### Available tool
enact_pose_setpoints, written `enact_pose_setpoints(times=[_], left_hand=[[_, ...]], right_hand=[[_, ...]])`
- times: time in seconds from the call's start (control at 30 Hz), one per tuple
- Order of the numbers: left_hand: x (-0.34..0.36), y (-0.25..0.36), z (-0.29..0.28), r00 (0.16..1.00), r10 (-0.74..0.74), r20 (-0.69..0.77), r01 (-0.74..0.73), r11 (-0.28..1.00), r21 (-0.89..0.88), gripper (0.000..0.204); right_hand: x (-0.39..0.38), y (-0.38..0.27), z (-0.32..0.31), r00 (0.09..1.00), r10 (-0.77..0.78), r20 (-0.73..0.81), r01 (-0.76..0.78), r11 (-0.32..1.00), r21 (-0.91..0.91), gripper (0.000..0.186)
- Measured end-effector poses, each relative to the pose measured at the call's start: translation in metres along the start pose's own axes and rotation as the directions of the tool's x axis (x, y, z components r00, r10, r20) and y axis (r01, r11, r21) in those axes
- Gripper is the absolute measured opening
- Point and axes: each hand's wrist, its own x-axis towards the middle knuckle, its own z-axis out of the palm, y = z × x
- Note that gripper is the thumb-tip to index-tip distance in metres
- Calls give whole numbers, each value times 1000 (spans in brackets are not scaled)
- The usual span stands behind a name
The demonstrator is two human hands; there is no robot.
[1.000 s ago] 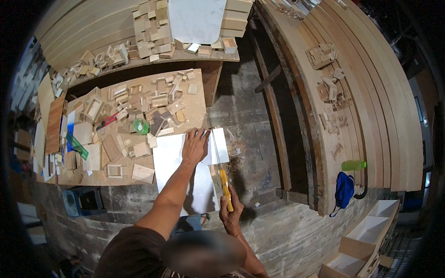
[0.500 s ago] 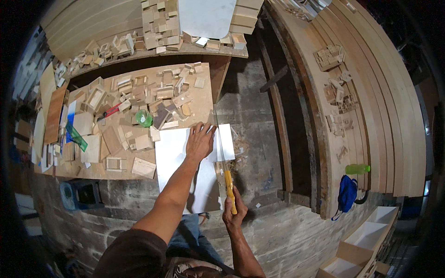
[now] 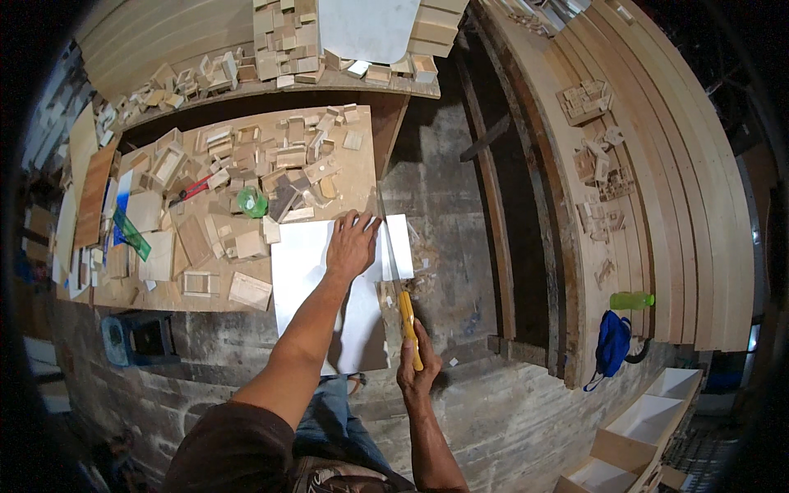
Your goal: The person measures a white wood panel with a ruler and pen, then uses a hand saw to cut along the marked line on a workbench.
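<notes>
A white board (image 3: 308,279) lies on the near right part of the workbench and juts past its front edge. My left hand (image 3: 352,246) rests flat on it, fingers stretched forward beside the saw. In my right hand (image 3: 419,370) is a handsaw with a yellow handle (image 3: 408,316), my fingers wrapped round the grip. Its thin blade (image 3: 393,256) points away from me across the right part of the board. A narrow white strip (image 3: 399,246) shows to the right of the blade. Whether the cut is through along its length is hard to see.
Small wooden boxes and offcuts (image 3: 292,156) crowd the workbench, with a green plastic container (image 3: 251,202) and a red-handled tool (image 3: 195,189) among them. At the right, a long wooden bench (image 3: 567,246) holds a blue bag (image 3: 613,343) and a green bottle (image 3: 631,301).
The saw and my right hand have shifted slightly forward. My left hand keeps its place on the board. The whole view has moved a little.
</notes>
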Motion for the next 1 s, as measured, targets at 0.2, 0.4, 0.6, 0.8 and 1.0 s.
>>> enact_pose_setpoints(times=[0.2, 0.4, 0.6, 0.8, 1.0], left_hand=[[0, -2, 1, 1000, -5, 22, 5, 1000, -15, 40], [0, -1, 1, 1000, -8, 9, 8, 1000, 4, 40], [-1, -5, 8, 1000, -5, 13, 5, 1000, 15, 39], [-2, -10, 17, 1000, -15, 22, 15, 1000, 10, 39], [0, -6, 12, 993, -54, 109, 52, 998, 21, 41]], right_hand=[[-2, -3, 4, 973, -210, -97, 206, 978, -43, 38], [-5, -9, 1, 1000, -27, 0, 27, 1000, -7, 41], [6, -28, 0, 994, -106, -5, 105, 994, -31, 40], [4, -42, -4, 998, -63, 25, 64, 997, -32, 39], [11, -55, -10, 995, -90, 36, 92, 994, -52, 40]])
